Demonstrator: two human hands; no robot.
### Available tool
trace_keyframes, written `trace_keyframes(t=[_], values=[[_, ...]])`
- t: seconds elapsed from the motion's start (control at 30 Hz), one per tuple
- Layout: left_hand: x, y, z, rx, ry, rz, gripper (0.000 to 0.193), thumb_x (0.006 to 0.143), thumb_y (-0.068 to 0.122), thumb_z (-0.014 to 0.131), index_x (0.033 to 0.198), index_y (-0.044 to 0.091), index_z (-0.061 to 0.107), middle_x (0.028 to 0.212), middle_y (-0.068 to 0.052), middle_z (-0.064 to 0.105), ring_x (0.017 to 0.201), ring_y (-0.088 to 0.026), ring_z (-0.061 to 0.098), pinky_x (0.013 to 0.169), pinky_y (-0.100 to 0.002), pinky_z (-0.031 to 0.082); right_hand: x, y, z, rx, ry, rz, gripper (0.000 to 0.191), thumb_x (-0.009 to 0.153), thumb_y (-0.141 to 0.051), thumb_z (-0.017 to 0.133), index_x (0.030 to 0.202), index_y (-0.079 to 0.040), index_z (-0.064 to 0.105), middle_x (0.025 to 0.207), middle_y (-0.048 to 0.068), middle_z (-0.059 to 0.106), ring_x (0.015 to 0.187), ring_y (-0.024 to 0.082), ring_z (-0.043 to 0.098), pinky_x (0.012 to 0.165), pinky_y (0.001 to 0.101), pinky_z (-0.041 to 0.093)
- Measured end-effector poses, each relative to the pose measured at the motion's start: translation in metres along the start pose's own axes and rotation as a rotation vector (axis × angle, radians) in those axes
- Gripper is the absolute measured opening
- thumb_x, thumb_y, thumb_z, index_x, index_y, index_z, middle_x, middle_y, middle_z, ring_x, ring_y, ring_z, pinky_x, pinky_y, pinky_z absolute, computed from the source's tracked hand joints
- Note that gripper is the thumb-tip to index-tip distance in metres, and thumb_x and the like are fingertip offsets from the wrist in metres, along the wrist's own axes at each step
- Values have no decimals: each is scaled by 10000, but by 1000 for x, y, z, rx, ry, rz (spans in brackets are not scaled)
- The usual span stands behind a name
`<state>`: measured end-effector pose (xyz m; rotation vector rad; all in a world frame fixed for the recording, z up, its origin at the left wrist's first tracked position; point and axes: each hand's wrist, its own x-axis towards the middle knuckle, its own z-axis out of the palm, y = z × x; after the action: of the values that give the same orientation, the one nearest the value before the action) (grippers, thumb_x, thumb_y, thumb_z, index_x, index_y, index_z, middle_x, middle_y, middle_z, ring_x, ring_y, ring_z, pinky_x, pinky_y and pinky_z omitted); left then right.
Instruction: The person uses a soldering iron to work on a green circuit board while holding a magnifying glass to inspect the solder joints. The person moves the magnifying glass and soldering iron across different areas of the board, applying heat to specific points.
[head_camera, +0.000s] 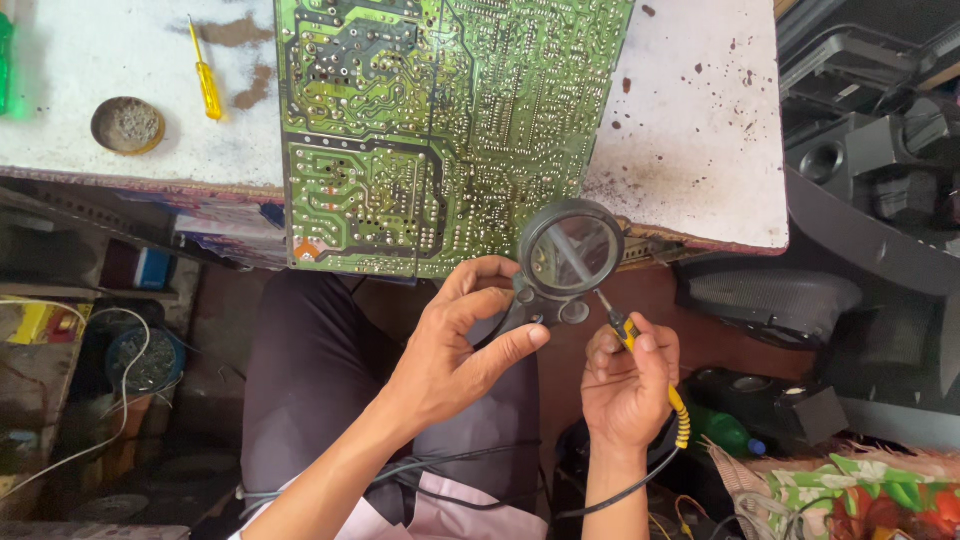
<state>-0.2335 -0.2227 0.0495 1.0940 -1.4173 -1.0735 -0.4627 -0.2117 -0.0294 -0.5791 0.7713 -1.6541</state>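
Fingers (470, 300) of the left hand (455, 355) pinch the magnifying glass (570, 252) by its handle, over the green circuit board's (430, 130) near edge. Right hand (628, 385) grips a yellow soldering iron (640, 370), tip seemingly under the lens. Keeping the lens level and the iron braced should steady the work.

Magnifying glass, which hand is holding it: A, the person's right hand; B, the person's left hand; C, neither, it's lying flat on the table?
B: the left hand grips the handle of the magnifying glass at the circuit board's near edge, while the right hand holds a yellow-handled soldering iron.
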Motion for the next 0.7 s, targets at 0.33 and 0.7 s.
trace_keyframes(t=[0.33, 0.7], values=[[1, 0, 0, 7, -1, -1, 315, 886, 285, 798, 1057, 22, 769, 1301, -150, 625, 1258, -269, 603, 1061, -389, 467, 0, 0, 2, -30, 6, -24, 155, 1026, -146, 605, 1136, -46, 651, 858, 128, 594, 745, 217, 532, 613, 288, 413], [0, 1, -1, -8, 5, 8, 311, 887, 275, 801, 1056, 17, 762, 1289, -142, 627, 1242, -263, 611, 1057, -378, 475, 1, -1, 0, 6, 10, 9, 148, 1037, -152, 605, 1131, -50, 655, 843, 124, 592, 750, 213, 531, 618, 277, 418]])
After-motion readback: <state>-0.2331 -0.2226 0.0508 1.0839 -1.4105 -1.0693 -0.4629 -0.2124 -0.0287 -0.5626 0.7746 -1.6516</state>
